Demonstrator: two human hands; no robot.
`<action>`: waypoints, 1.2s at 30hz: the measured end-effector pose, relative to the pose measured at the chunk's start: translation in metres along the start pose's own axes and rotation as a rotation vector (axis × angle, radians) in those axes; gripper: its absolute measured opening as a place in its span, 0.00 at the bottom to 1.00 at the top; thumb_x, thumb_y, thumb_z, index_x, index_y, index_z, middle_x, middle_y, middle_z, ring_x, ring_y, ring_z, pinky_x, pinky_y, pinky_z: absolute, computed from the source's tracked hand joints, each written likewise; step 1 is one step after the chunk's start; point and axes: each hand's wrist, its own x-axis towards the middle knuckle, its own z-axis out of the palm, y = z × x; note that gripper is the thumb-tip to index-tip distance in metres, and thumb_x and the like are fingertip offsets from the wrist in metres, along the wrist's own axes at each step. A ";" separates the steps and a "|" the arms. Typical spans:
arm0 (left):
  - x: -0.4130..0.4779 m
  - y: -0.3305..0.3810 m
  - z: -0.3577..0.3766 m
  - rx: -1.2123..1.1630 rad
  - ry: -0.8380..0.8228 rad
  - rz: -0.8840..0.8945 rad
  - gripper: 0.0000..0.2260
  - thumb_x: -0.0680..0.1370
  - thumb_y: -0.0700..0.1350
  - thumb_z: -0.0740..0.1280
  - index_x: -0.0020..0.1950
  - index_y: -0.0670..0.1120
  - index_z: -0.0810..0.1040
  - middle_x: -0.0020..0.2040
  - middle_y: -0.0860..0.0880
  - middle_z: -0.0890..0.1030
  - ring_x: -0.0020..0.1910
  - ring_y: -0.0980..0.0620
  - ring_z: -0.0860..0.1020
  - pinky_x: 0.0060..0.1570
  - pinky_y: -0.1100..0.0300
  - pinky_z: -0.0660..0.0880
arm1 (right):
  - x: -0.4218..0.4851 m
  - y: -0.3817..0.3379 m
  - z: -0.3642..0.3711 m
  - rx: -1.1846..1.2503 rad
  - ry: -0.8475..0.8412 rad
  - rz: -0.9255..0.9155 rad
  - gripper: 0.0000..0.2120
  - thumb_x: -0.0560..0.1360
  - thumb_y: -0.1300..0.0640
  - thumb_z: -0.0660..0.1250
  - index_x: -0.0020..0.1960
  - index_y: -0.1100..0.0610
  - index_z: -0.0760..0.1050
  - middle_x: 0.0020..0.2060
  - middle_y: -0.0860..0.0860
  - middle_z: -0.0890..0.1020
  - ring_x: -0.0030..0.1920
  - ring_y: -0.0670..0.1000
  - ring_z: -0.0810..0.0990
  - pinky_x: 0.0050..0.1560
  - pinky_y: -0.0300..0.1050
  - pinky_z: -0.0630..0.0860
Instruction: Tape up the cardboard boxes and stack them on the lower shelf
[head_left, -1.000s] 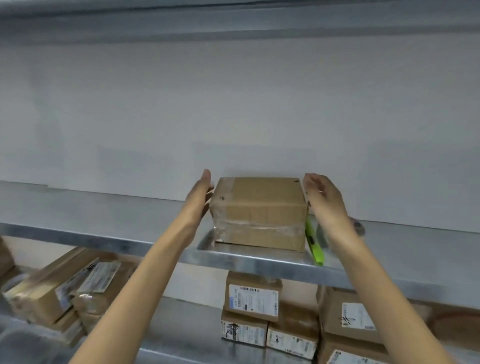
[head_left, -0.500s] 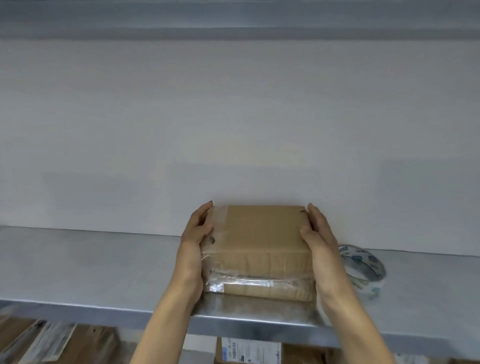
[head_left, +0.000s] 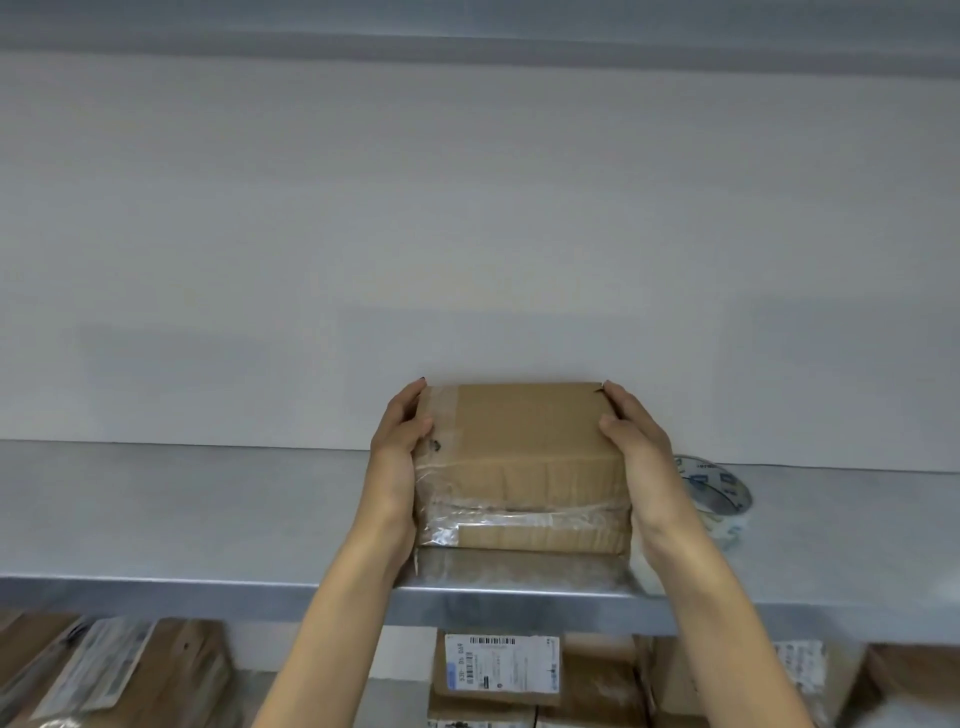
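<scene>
- Box (head_left: 524, 441) on the steel bench (head_left: 182, 509), close to the front edge. Wrapped with clear tape over the left end and across the front face. Seemingly resting on the bench, though lift-off cannot be ruled out.
- Left hand (head_left: 397, 457) and right hand (head_left: 639, 457) clamped on opposite ends of the box, thumbs over the top, fingers along the sides. Both busy holding it, neither free.
- Tape roll (head_left: 722, 493) lying on the bench just behind the right hand, apart from the box.
- Probable step: carrying the taped box down to the lower shelf (head_left: 402, 709), already stocked with labelled boxes (head_left: 501, 670).
- Press evenly with both palms against slipping on the slick tape; better, hook the fingertips under the bottom edge.
- Draw the box straight back, clear of the bench edge, before lowering. Keep the right wrist off the tape roll.
- Hold it level on the way down, then set it square on a flat stack or a bare patch of shelf, edges lined up.
- Check the wrinkled tape at the front left corner and smooth it down if loose.
</scene>
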 end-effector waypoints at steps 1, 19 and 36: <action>-0.001 0.001 0.000 -0.003 -0.004 -0.006 0.19 0.79 0.36 0.55 0.68 0.47 0.73 0.60 0.50 0.80 0.51 0.60 0.81 0.44 0.68 0.76 | 0.000 0.000 0.000 -0.002 -0.004 0.001 0.22 0.81 0.60 0.55 0.75 0.52 0.63 0.72 0.47 0.68 0.72 0.47 0.66 0.74 0.51 0.61; -0.019 0.024 -0.039 0.062 -0.344 -0.018 0.26 0.72 0.44 0.66 0.70 0.51 0.70 0.64 0.48 0.78 0.62 0.48 0.78 0.55 0.55 0.76 | -0.039 -0.013 -0.026 -0.203 -0.202 -0.283 0.36 0.71 0.43 0.64 0.76 0.37 0.53 0.74 0.32 0.59 0.72 0.32 0.57 0.74 0.43 0.56; -0.037 0.000 -0.035 0.433 -0.123 0.289 0.38 0.75 0.33 0.69 0.71 0.68 0.60 0.62 0.73 0.72 0.61 0.70 0.73 0.50 0.75 0.74 | -0.042 0.000 -0.057 -0.438 -0.042 -0.435 0.33 0.77 0.64 0.65 0.75 0.40 0.59 0.69 0.35 0.68 0.67 0.33 0.66 0.66 0.31 0.65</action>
